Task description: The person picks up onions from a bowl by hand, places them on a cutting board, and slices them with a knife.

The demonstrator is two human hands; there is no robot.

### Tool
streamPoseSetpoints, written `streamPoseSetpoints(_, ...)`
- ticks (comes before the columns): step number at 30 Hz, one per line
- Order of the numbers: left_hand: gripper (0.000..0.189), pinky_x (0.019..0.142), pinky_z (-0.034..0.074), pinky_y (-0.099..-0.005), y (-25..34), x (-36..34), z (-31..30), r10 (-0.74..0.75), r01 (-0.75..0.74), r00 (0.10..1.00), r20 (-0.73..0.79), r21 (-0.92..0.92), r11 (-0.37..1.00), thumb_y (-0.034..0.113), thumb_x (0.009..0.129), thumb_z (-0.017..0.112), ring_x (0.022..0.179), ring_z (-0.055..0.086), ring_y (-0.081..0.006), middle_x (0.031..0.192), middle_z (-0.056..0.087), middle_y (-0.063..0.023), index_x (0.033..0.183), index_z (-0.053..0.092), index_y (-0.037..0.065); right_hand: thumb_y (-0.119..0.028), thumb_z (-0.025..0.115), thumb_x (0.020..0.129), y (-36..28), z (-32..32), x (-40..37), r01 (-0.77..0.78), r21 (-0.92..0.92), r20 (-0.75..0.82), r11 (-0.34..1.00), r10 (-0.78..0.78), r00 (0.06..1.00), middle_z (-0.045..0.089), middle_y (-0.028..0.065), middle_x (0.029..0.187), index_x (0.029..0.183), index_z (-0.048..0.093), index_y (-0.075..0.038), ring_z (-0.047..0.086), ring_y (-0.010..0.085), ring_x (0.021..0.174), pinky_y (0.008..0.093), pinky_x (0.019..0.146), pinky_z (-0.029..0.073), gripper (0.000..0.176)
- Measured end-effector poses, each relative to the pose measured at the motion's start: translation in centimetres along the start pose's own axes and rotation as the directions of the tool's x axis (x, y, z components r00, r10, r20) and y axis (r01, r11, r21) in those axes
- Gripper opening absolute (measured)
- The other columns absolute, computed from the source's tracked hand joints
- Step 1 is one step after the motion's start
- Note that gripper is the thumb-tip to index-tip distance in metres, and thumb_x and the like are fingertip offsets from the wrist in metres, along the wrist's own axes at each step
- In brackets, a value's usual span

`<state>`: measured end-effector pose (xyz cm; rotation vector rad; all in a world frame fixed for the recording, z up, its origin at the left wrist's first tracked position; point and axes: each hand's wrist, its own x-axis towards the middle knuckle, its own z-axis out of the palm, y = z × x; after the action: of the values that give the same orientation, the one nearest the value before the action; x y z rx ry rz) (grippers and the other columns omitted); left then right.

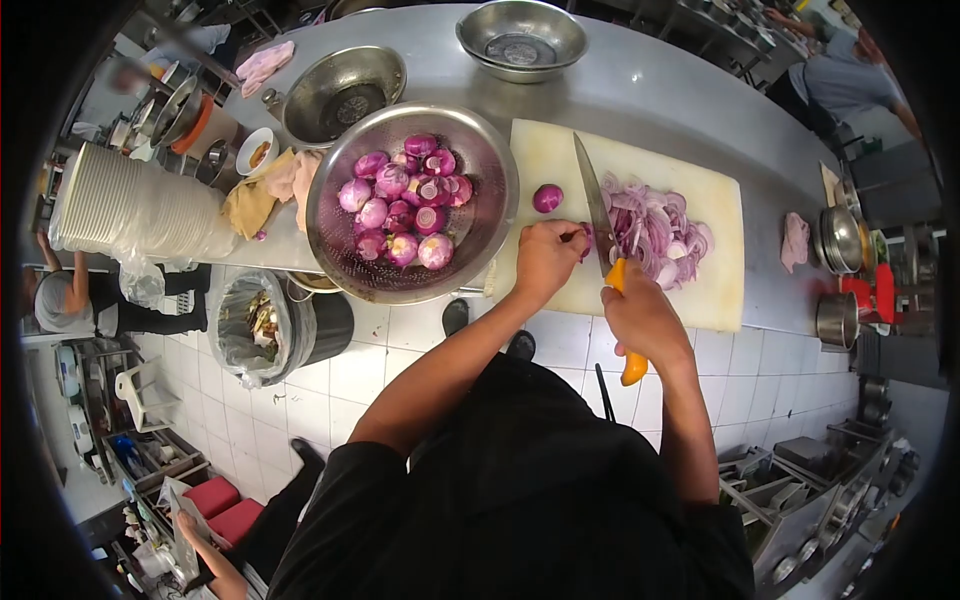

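My right hand (642,315) is wrapped round the yellow handle of a large kitchen knife (592,187), its blade upright over the white cutting board (715,205). With bent fingers, my left hand (547,262) holds a piece of red onion (585,242) against the board, just left of the blade. Right of the knife lies a heap of sliced red onion (660,232). A peeled red onion (547,198) rests on the board above my left hand. To the left, a perforated metal colander (490,190) holds several peeled red onions (402,205).
Metal bowls (522,40) stand at the counter's back, another bowl (345,95) behind the colander. Stacked white containers (130,205) and cloths (262,200) lie left. Below is a lined waste bin (250,330). A pink cloth (795,242) lies right. Other people are around the kitchen.
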<state>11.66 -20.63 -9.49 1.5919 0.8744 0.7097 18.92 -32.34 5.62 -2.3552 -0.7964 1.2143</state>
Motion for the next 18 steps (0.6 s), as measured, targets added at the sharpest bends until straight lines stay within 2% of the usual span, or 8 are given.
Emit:
streamPoseSetpoints(5, 0.016, 0.060, 0.054, -0.0290, 0.1, -0.1, 0.1, -0.009, 0.009, 1.000, -0.009, -0.045, 0.999, 0.010, 0.090, 0.069, 0.059, 0.069, -0.0139, 0.068, 0.073, -0.0119, 0.090, 0.076, -0.004, -0.013, 0.050, 0.098, 0.9, 1.6, 0.4, 0.027, 0.036, -0.054, 0.999, -0.025, 0.998, 0.063, 0.0225, 0.091, 0.127, 0.040, 0.009, 0.065, 0.0288, 0.052, 0.0395, 0.046, 0.054, 0.037)
streamPoseSetpoints(8, 0.016, 0.060, 0.054, -0.0292, 0.2, -0.1, 0.0, 0.022, -0.022, 1.000, -0.019, -0.001, 1.000, 0.009, 0.089, 0.069, 0.060, 0.070, -0.0145, 0.069, 0.073, -0.0125, 0.091, 0.077, -0.004, -0.012, 0.049, 0.098, 1.0, 1.7, 0.7, 0.005, 0.043, -0.038, 0.999, -0.003, 0.999, 0.065, 0.0244, 0.089, 0.127, 0.040, 0.010, 0.067, 0.0305, 0.054, 0.0403, 0.047, 0.055, 0.037)
streamPoseSetpoints(11, 0.016, 0.060, 0.055, -0.0291, -0.1, 0.0, 0.1, 0.068, -0.066, 0.997, -0.045, 0.058, 0.996, 0.009, 0.089, 0.069, 0.061, 0.071, -0.0149, 0.069, 0.073, -0.0128, 0.093, 0.077, -0.004, -0.011, 0.049, 0.098, 4.3, 4.0, 3.8, 0.136, -0.093, -0.136, 0.986, -0.148, 0.980, 0.065, 0.0263, 0.084, 0.125, 0.041, 0.010, 0.068, 0.0326, 0.056, 0.0419, 0.048, 0.055, 0.035)
streamPoseSetpoints(12, 0.016, 0.061, 0.055, -0.0290, -0.3, -0.1, 0.2, 0.058, -0.056, 0.997, -0.046, 0.031, 0.998, 0.009, 0.089, 0.070, 0.061, 0.071, -0.0147, 0.070, 0.074, -0.0129, 0.093, 0.077, -0.005, -0.011, 0.049, 0.098, 6.0, 5.6, 5.5, 0.249, -0.191, -0.242, 0.949, -0.292, 0.926, 0.065, 0.0267, 0.082, 0.124, 0.041, 0.010, 0.069, 0.0333, 0.057, 0.0425, 0.048, 0.055, 0.034)
streamPoseSetpoints(14, 0.016, 0.061, 0.055, -0.0288, -0.6, 0.0, 0.2, 0.040, -0.042, 0.998, -0.047, -0.022, 0.999, 0.009, 0.089, 0.070, 0.061, 0.071, -0.0144, 0.070, 0.074, -0.0133, 0.094, 0.077, -0.005, -0.011, 0.049, 0.098, 8.7, 8.1, 8.5, 0.411, -0.415, -0.393, 0.812, -0.567, 0.723, 0.066, 0.0276, 0.079, 0.122, 0.041, 0.009, 0.069, 0.0348, 0.057, 0.0436, 0.047, 0.055, 0.032)
streamPoseSetpoints(15, 0.016, 0.061, 0.056, -0.0286, -0.3, 0.3, 0.1, 0.038, -0.038, 0.998, -0.044, -0.003, 0.999, 0.009, 0.089, 0.070, 0.061, 0.071, -0.0141, 0.070, 0.074, -0.0130, 0.094, 0.077, -0.005, -0.010, 0.050, 0.097, 7.0, 7.0, 7.5, 0.284, -0.241, -0.274, 0.928, -0.346, 0.897, 0.066, 0.0296, 0.081, 0.121, 0.041, 0.009, 0.069, 0.0362, 0.056, 0.0456, 0.047, 0.055, 0.032)
streamPoseSetpoints(18, 0.016, 0.061, 0.056, -0.0293, 0.2, 0.2, 0.2, 0.007, -0.007, 1.000, -0.022, 0.015, 1.000, 0.010, 0.088, 0.070, 0.060, 0.071, -0.0156, 0.069, 0.073, -0.0127, 0.092, 0.077, -0.004, -0.010, 0.051, 0.096, 4.4, 4.3, 5.2, 0.149, -0.008, -0.149, 0.989, -0.149, 0.978, 0.067, 0.0296, 0.084, 0.121, 0.042, 0.009, 0.068, 0.0360, 0.055, 0.0452, 0.048, 0.056, 0.033)
